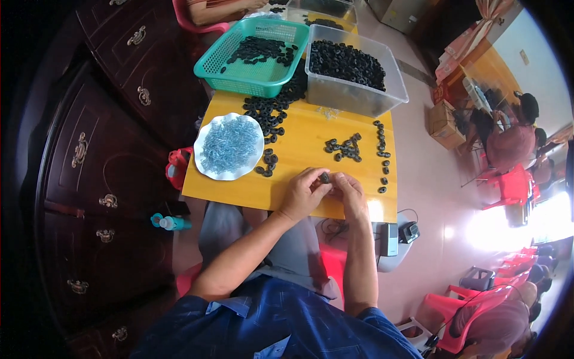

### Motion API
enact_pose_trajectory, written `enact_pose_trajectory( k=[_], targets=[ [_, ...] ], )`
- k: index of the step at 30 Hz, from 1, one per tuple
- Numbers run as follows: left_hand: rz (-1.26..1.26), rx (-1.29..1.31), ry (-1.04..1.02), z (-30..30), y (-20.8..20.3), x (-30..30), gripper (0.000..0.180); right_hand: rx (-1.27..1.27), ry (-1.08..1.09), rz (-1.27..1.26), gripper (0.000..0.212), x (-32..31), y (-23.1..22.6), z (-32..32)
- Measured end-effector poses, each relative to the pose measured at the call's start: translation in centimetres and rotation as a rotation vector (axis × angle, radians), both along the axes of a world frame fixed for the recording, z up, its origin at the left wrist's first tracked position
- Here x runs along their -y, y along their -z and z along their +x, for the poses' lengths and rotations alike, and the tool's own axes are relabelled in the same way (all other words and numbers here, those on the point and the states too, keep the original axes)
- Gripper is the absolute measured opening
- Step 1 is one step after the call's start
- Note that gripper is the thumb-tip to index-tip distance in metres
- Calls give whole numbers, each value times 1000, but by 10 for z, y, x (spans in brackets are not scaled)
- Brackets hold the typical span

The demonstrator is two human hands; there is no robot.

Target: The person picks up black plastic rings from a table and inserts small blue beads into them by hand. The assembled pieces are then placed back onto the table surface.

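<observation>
Close to the near edge of the yellow table (287, 186), my left hand (303, 194) is closed on a small black oval part (324, 178). The fingertips of my right hand (353, 194) pinch together right beside that part; what they hold, if anything, is too small to make out. Left of my hands stands a white scalloped plate (202, 166) heaped with thin clear-blue pieces (229, 143). Loose black parts (269, 122) with holes lie between the plate and my hands. Beyond my right hand sit a small cluster of black parts (345, 148) and a column of them (383, 161).
At the table's far side, a green perforated basket (272, 90) and a clear plastic bin (347, 99) hold many black parts. Dark drawers (89, 143) stand at left. Another person's arm (221, 11) is past the basket. People on red chairs (505, 185) sit at right.
</observation>
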State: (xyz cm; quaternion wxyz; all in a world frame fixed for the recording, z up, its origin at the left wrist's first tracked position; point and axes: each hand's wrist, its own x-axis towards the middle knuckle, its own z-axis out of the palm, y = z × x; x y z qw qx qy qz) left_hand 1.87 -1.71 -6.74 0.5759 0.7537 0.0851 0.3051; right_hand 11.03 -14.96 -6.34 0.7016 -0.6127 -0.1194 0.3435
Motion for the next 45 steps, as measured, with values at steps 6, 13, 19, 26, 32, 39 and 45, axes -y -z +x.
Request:
enact_pose_trajectory(
  k=[6, 13, 19, 26, 32, 39, 45],
  targets=[
    [6, 7, 19, 4, 8, -3, 26, 1, -51, -19, 36, -1, -17, -4],
    [91, -25, 37, 3, 5, 0, 24, 32, 38, -1, 32, 1, -24, -8],
    [201, -45, 50, -1, -1, 7, 29, 291, -11, -201, 25, 5, -12, -4],
    [274, -188, 207, -6, -37, -4, 26, 404, -74, -421, 26, 10, -28, -3],
    [236, -459, 340, -10, -36, -58, 14, 363, -171, -270, 26, 9, -25, -4],
    [178, -97, -210, 61, -110, -192, 48, 620, -10, -461, 29, 14, -28, -7],
    [290, -239, 112, 79, -66, -144, 28, 626, -6, -492, 29, 12, -24, -8]
  ],
)
